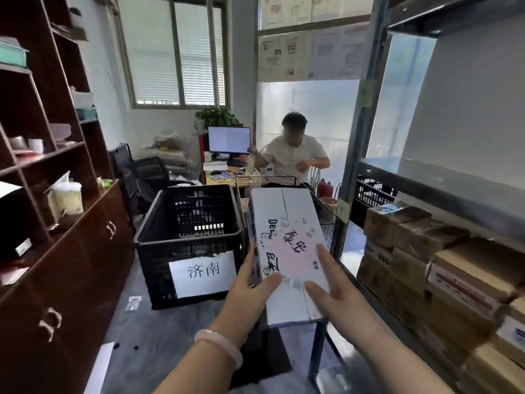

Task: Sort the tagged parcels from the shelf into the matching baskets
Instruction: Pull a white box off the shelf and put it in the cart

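Observation:
I hold a long white parcel with a pink handwritten tag in front of me, at mid-height in the head view. My left hand grips its near left edge, thumb on top. My right hand lies on its near right top, thumb and fingers spread on the surface. A black plastic basket with a white paper label stands on the floor to the left of the parcel. A wire basket sits behind and under the parcel, mostly hidden. Brown cardboard parcels are stacked on the metal shelf at right.
A dark wooden cabinet lines the left wall. A person sits at a desk with a monitor at the back. Another black crate stands behind the shelf post. Scraps of paper lie on the grey floor.

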{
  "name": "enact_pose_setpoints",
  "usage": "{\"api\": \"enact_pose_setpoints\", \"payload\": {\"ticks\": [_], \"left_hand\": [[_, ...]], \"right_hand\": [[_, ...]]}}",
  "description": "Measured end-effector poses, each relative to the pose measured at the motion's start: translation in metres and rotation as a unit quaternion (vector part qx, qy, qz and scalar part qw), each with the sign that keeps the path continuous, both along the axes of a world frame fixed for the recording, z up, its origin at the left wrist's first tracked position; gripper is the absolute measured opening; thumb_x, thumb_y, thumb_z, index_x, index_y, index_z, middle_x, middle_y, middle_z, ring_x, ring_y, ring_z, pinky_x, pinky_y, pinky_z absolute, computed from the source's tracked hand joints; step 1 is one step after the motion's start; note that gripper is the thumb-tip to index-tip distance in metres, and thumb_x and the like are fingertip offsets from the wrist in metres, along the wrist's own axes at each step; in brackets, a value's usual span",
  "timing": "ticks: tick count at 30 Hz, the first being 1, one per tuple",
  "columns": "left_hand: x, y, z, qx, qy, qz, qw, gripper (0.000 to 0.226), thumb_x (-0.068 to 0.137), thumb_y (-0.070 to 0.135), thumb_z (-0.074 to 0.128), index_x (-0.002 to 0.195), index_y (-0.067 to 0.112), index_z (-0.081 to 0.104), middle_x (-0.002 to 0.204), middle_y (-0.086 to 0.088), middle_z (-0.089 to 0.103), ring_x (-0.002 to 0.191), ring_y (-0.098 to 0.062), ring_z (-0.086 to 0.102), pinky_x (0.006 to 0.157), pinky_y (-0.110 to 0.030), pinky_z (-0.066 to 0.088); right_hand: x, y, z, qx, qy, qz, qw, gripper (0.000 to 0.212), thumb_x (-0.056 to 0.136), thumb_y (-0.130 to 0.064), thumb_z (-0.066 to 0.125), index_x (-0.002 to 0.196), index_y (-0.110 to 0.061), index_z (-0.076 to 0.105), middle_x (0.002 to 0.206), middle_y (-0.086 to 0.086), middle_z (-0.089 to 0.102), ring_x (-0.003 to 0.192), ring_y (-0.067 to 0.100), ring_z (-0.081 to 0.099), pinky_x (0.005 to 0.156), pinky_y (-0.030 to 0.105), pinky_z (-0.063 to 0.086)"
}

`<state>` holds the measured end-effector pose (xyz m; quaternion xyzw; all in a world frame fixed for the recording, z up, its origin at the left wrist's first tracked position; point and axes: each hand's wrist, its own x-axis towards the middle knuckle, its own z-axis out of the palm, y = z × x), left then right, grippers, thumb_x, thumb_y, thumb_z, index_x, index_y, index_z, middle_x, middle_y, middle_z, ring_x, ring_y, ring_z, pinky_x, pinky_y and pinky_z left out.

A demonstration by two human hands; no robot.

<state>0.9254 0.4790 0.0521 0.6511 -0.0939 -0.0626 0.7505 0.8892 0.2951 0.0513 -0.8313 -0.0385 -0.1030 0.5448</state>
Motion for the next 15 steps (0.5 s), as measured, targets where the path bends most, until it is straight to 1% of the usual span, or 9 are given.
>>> {"api": "enact_pose_setpoints", "payload": {"ticks": [1, 2, 3, 4, 6, 8, 10, 13, 15], "left_hand": [[0.019, 0.002, 0.002, 0.003, -0.003, -0.008, 1.0, 0.06, 0.094, 0.013, 0.066, 0.137, 0.046, 0.04, 0.12, 0.012, 0.069, 0.097, -0.007, 0.072, 0.072, -0.02, 0.057], [0.039, 0.004, 0.004, 0.009, -0.006, -0.013, 1.0, 0.059, 0.095, 0.016, 0.065, 0.134, 0.049, 0.037, 0.115, 0.016, 0.069, 0.094, -0.003, 0.071, 0.071, -0.017, 0.056], [0.059, 0.006, 0.007, 0.017, -0.009, -0.019, 1.0, 0.059, 0.095, 0.018, 0.065, 0.133, 0.051, 0.034, 0.112, 0.019, 0.068, 0.091, -0.001, 0.071, 0.07, -0.016, 0.055], [0.079, 0.008, 0.009, 0.023, -0.011, -0.024, 0.999, 0.061, 0.096, 0.019, 0.065, 0.134, 0.052, 0.032, 0.11, 0.021, 0.068, 0.09, 0.001, 0.071, 0.069, -0.016, 0.055], [0.119, 0.012, 0.013, 0.033, -0.009, -0.036, 0.999, 0.061, 0.095, 0.02, 0.065, 0.134, 0.053, 0.031, 0.11, 0.02, 0.068, 0.09, -0.001, 0.072, 0.072, -0.019, 0.057], [0.154, 0.016, 0.016, 0.049, -0.007, -0.045, 0.998, 0.062, 0.095, 0.025, 0.067, 0.137, 0.054, 0.033, 0.11, 0.02, 0.069, 0.093, -0.005, 0.072, 0.082, -0.026, 0.059], [0.186, 0.016, 0.017, 0.064, -0.013, -0.058, 0.996, 0.061, 0.094, 0.03, 0.068, 0.139, 0.054, 0.034, 0.112, 0.019, 0.07, 0.098, -0.008, 0.072, 0.09, -0.034, 0.058], [0.223, 0.011, 0.017, 0.067, -0.016, -0.075, 0.995, 0.057, 0.096, 0.029, 0.065, 0.134, 0.055, 0.033, 0.119, 0.015, 0.067, 0.102, -0.01, 0.07, 0.088, -0.032, 0.059], [0.242, 0.005, 0.016, 0.09, -0.032, -0.066, 0.993, 0.061, 0.094, 0.037, 0.066, 0.14, 0.054, 0.031, 0.131, 0.012, 0.058, 0.111, -0.01, 0.065, 0.092, -0.03, 0.057]], "right_hand": [[0.019, 0.002, 0.001, -0.001, -0.008, -0.006, 1.0, 0.07, 0.092, -0.04, 0.059, 0.146, -0.053, 0.015, 0.139, -0.049, 0.014, 0.128, -0.027, 0.016, 0.111, 0.015, 0.022], [0.038, 0.004, 0.003, -0.002, -0.018, -0.014, 1.0, 0.07, 0.092, -0.039, 0.059, 0.146, -0.051, 0.016, 0.138, -0.05, 0.012, 0.124, -0.033, 0.013, 0.107, 0.007, 0.022], [0.056, 0.007, 0.005, -0.007, -0.024, -0.021, 0.999, 0.07, 0.093, -0.039, 0.058, 0.147, -0.05, 0.016, 0.138, -0.05, 0.011, 0.119, -0.037, 0.012, 0.099, -0.003, 0.021], [0.073, 0.01, 0.007, -0.012, -0.026, -0.026, 0.999, 0.068, 0.093, -0.039, 0.057, 0.147, -0.05, 0.017, 0.139, -0.049, 0.01, 0.117, -0.039, 0.011, 0.091, -0.008, 0.02], [0.105, 0.016, 0.012, -0.008, -0.021, -0.025, 0.999, 0.061, 0.093, -0.038, 0.057, 0.143, -0.051, 0.024, 0.141, -0.044, 0.019, 0.119, -0.036, 0.018, 0.089, -0.006, 0.023], [0.133, 0.02, 0.015, 0.044, -0.017, -0.029, 0.998, 0.051, 0.093, -0.028, 0.059, 0.137, -0.046, 0.038, 0.139, -0.033, 0.036, 0.111, -0.034, 0.034, 0.083, -0.005, 0.033], [0.159, 0.022, 0.015, 0.073, -0.018, -0.04, 0.996, 0.048, 0.093, -0.02, 0.06, 0.135, -0.038, 0.044, 0.131, -0.029, 0.043, 0.102, -0.035, 0.04, 0.076, -0.005, 0.037], [0.192, 0.019, 0.013, 0.079, -0.015, -0.059, 0.995, 0.051, 0.092, -0.022, 0.062, 0.137, -0.038, 0.043, 0.131, -0.03, 0.044, 0.103, -0.036, 0.037, 0.076, -0.006, 0.036], [0.212, 0.016, 0.013, 0.09, -0.012, -0.07, 0.993, 0.052, 0.092, -0.022, 0.063, 0.137, -0.041, 0.045, 0.131, -0.029, 0.047, 0.103, -0.033, 0.041, 0.077, -0.005, 0.038]]}}
